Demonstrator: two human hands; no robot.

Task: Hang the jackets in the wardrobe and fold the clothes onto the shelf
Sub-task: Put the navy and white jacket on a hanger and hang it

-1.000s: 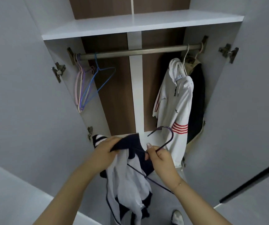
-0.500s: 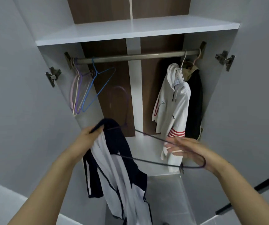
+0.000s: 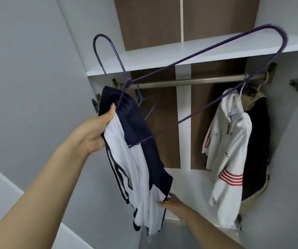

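Before the open wardrobe (image 3: 216,24), seen from the head camera, the left hand (image 3: 94,133) is raised and grips the collar end of a navy-and-white jacket (image 3: 137,159), thumb on the near side and fingers hidden behind the cloth. A purple wire hanger (image 3: 189,58) is held up with the jacket: its neck meets the top of the navy collar just beside the thumb, its hook curves up to the left, one shoulder loops out to the upper right in front of the white shelf (image 3: 180,54), and one end of its lower wire pokes into the jacket's navy part. The jacket hangs down from this grip in loose folds, not yet on the rail (image 3: 189,81). Lower down, the right hand (image 3: 171,203) reaches in from below and touches the jacket's lower edge; its grip looks lightly closed on the cloth, though the fingers are mostly hidden, so I cannot tell for sure. On the rail at the right hang a white jacket with red stripes (image 3: 229,150) and, behind it, a dark jacket (image 3: 256,141). At the rail's left end, a blue hanger (image 3: 141,99) shows partly behind the held jacket. Grey wardrobe doors (image 3: 27,69) stand open on either side.
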